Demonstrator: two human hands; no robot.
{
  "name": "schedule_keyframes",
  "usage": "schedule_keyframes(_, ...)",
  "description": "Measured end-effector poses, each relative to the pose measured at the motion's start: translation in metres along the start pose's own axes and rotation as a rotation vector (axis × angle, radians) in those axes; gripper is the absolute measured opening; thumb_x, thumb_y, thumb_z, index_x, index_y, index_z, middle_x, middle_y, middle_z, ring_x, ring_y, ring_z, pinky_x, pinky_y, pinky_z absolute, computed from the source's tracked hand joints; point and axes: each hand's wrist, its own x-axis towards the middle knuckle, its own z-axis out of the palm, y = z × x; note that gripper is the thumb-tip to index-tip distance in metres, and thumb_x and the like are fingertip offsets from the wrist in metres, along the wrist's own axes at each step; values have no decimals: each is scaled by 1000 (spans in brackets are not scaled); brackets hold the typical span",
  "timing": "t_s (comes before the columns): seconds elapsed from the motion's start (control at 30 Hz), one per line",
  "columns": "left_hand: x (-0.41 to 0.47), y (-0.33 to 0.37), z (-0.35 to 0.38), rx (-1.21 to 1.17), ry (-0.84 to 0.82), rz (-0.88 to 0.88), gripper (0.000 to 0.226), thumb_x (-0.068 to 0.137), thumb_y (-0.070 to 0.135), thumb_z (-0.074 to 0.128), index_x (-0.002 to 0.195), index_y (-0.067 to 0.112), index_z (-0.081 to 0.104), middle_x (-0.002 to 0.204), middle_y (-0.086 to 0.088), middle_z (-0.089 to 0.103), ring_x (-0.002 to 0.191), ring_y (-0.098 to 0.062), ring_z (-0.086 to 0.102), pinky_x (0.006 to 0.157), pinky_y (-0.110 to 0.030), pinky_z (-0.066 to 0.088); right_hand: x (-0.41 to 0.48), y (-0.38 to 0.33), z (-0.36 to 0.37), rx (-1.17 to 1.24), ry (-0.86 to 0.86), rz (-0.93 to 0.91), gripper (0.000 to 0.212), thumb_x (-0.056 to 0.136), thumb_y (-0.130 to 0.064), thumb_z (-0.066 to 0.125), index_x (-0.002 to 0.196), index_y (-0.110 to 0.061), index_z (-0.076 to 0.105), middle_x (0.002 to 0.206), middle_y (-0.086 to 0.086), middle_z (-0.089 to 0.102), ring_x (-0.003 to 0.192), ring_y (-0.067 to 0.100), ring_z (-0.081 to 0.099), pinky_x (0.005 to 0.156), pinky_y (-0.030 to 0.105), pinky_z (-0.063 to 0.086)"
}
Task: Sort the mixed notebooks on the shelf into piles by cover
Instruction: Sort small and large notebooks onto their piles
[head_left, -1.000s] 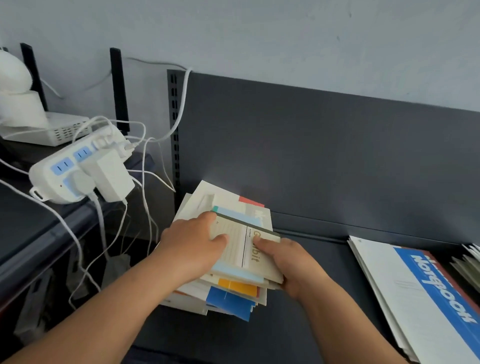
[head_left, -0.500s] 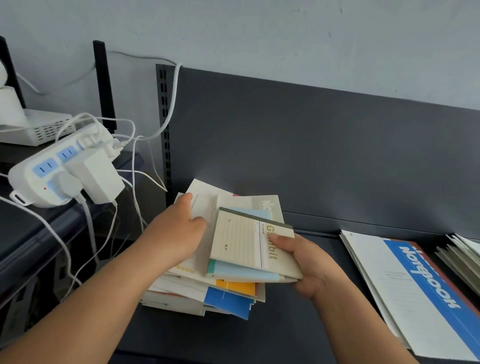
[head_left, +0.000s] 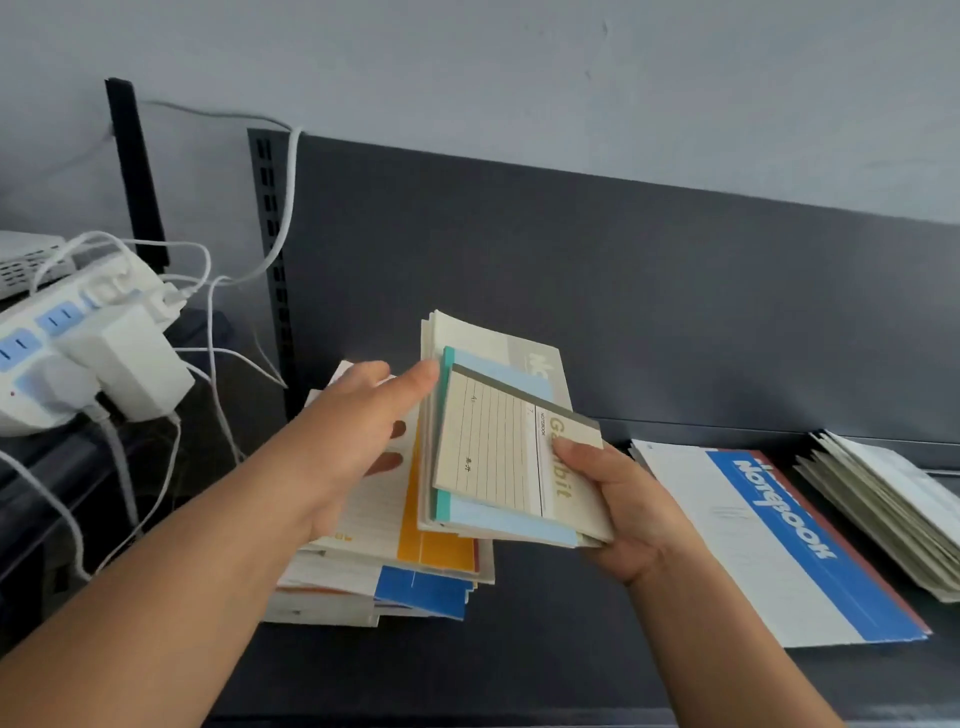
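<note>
**Fig. Sorting judged to be at an early-to-middle stage.** Two piles had been laid at the right of the shelf (head_left: 519, 654): a blue-banded pile (head_left: 779, 540) and, just beside it, a grey pile (head_left: 883, 499). A mixed stack (head_left: 400, 566) at the left was judged unsorted.

A bundle (head_left: 493, 526) of about three notebooks was held tilted above the stack. It was gripped at its right edge by the right hand (head_left: 623, 509), with the thumb pressed on the top cover and the fingers wrapped beneath as far as could be seen. Nothing was gripped by the left hand (head_left: 348, 436); its forefinger was stretched to the bundle's left edge.

Legible writing:
- "Gambit" in gold, with a small "NOTEBOOK", was printed on the cream cover (head_left: 488, 457).
- "Notebook" in white was seen inverted on the blue band.
- "No…" was cut off on the grey cover (head_left: 514, 353).

Marks on the cream cover's ruled panel were too small to be read.
</note>
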Motion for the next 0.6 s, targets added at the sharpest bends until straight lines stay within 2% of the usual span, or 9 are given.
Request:
schedule_keyframes(0.07, -4, 5, 13, -295, -239, -115, 59, 73, 58, 61, 122, 25, 65, 112, -4, 73, 108, -28, 67, 83, -46, 55, -12, -6, 0, -10, -2, -68, 35, 74, -16, 65, 109, -11, 66, 103, 16, 76, 82, 29, 75, 63, 42, 62)
schedule_keyframes(0.13, -5, 2, 29, -465, -420, -199, 46, 78, 43, 63, 119, 23, 67, 113, -12, 72, 105, -37, 68, 82, -56, 56, -23, -11, -5, -53, 28, -147, 33, 78, -16, 64, 110, -12, 65, 109, 18, 74, 90, 31, 73, 71, 44, 60)
schedule_keyframes(0.2, -5, -2, 46, -526, -515, -223, 42, 80, 32, 64, 120, 20, 65, 113, -17, 71, 102, -42, 68, 78, -63, 55, -36, -17, -13, -107, 87, -209, 29, 87, -13, 62, 116, -12, 62, 114, 19, 72, 95, 33, 71, 72, 43, 60)
schedule_keyframes(0.33, -7, -3, 92, -542, -570, -202, 42, 77, 17, 63, 119, 18, 64, 107, -19, 73, 96, -41, 70, 71, -60, 57, -67, -35, -44, -209, 231, -261, 26, 94, -12, 61, 119, -13, 58, 108, 14, 75, 90, 28, 74, 66, 37, 59)
schedule_keyframes(0.43, -13, 5, 138, -536, -576, -163, 35, 80, 9, 62, 114, 15, 65, 103, -19, 74, 94, -39, 71, 69, -56, 58, -95, -48, -79, -301, 339, -284, 24, 94, -21, 63, 117, -12, 62, 107, 10, 75, 92, 24, 73, 74, 38, 59)
schedule_keyframes(0.5, -16, 10, 174, -534, -549, -155, 27, 88, 3, 58, 111, 13, 65, 101, -18, 74, 94, -37, 71, 68, -52, 60, -117, -55, -108, -274, 430, -276, 26, 96, -30, 61, 114, -13, 64, 102, 7, 76, 88, 21, 74, 75, 38, 60)
schedule_keyframes(0.6, -24, 15, 238, -504, -541, -122, 22, 91, 0, 54, 105, 12, 66, 95, -15, 76, 90, -33, 71, 73, -49, 59, -156, -64, -157, -207, 499, -225, 35, 95, -38, 60, 119, -12, 62, 106, 9, 76, 94, 25, 72, 77, 40, 58)
